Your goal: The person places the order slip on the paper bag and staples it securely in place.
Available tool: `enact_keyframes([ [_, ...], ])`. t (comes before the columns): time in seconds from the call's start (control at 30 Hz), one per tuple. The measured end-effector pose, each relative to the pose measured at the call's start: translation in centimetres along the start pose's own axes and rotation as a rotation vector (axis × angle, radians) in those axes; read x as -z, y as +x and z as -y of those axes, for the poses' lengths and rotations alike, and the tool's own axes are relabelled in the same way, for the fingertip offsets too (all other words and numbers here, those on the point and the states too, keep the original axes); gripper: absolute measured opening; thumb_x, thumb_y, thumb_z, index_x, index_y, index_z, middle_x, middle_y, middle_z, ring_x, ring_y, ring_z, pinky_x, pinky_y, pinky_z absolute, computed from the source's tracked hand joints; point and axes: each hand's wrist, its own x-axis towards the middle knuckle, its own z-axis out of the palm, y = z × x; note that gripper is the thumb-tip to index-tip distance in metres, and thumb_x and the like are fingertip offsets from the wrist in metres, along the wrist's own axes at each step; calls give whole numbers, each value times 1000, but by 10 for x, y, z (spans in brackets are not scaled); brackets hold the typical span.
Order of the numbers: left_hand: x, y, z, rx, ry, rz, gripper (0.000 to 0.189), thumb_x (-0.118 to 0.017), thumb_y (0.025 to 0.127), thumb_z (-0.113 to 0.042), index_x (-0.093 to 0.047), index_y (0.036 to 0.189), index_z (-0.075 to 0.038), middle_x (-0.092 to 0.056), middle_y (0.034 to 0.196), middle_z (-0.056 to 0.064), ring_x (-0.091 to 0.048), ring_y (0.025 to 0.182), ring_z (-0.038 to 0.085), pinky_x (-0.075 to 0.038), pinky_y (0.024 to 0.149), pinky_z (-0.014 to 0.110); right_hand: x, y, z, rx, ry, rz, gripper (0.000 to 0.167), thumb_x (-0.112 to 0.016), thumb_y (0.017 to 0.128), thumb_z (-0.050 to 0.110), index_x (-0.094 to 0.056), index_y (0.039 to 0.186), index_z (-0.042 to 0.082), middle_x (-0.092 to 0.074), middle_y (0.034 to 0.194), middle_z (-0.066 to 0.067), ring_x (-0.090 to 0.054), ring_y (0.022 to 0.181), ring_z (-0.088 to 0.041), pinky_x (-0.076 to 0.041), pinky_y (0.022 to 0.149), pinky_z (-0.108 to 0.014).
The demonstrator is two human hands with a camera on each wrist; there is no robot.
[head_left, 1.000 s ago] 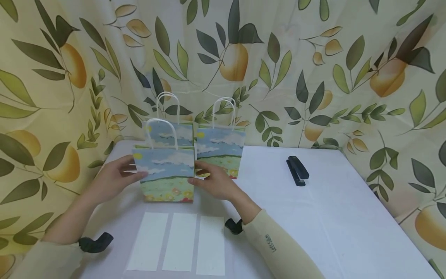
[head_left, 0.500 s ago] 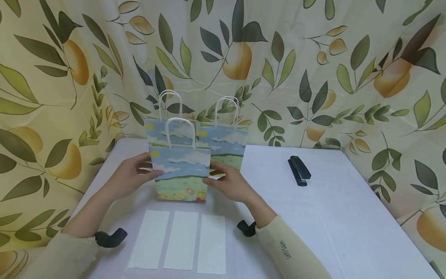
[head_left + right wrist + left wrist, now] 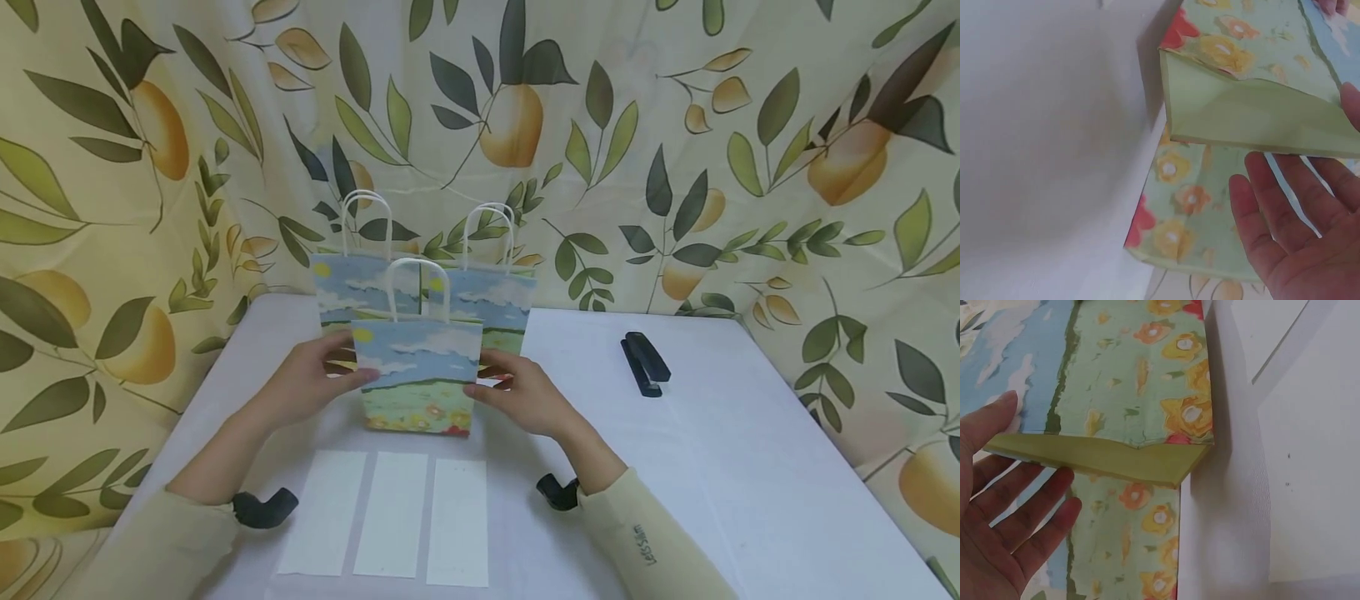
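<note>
A small paper gift bag (image 3: 420, 358), printed with sky and flowers and topped by white handles, is upright between my two hands. My left hand (image 3: 311, 383) holds its left edge, thumb on the front and fingers behind. On the opposite edge my right hand (image 3: 525, 396) grips in the same way. The bag's folded green side panel (image 3: 1104, 456) shows in the left wrist view. Two matching bags, one at left (image 3: 363, 279) and one at right (image 3: 495, 292), stand behind, partly covered by the front one.
Three white rectangular cards (image 3: 392, 517) lie side by side on the white-covered table (image 3: 712, 467), nearest the person. A black stapler (image 3: 645, 364) lies to the right. Behind the table hangs a leaf-and-fruit patterned curtain (image 3: 570, 108).
Both hands have carried the front bag to the right, from before the left rear bag to between the two rear bags. The cards and stapler stay put.
</note>
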Motion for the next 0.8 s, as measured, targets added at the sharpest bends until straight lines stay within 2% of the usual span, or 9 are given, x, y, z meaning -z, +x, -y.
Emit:
enact_keyframes([
  [0.2,-8,4,-5,-2,-12,25,54,-78,92,-45,-62,136,-18,-68,131,3,-68,119,28,-59,98,43,7,-5,-5,10,-2,3,56,-73,97,35,-56,147,15,-63,144,-4,-62,131,-27,-51,106,-50],
  [0.43,-17,10,-9,-17,-33,49,53,-78,91,-45,-63,135,-19,-69,130,2,-68,120,27,-58,99,42,15,-13,-11,-1,-11,-13,54,-73,97,36,-57,146,18,-64,142,-2,-62,130,-27,-54,104,-46],
  [0.63,-26,16,-13,0,-35,72,63,-78,92,-46,-59,141,-12,-66,136,8,-66,124,32,-57,101,45,22,-18,-18,22,-4,-23,48,-74,97,33,-61,142,23,-68,135,1,-64,125,-25,-53,103,-48],
  [0.8,-36,21,-18,8,-38,89,72,-77,92,-46,-53,148,-8,-63,141,12,-66,124,33,-57,101,46,28,-24,-26,4,9,-30,48,-75,97,31,-61,142,22,-68,134,-1,-63,125,-26,-55,102,-46],
])
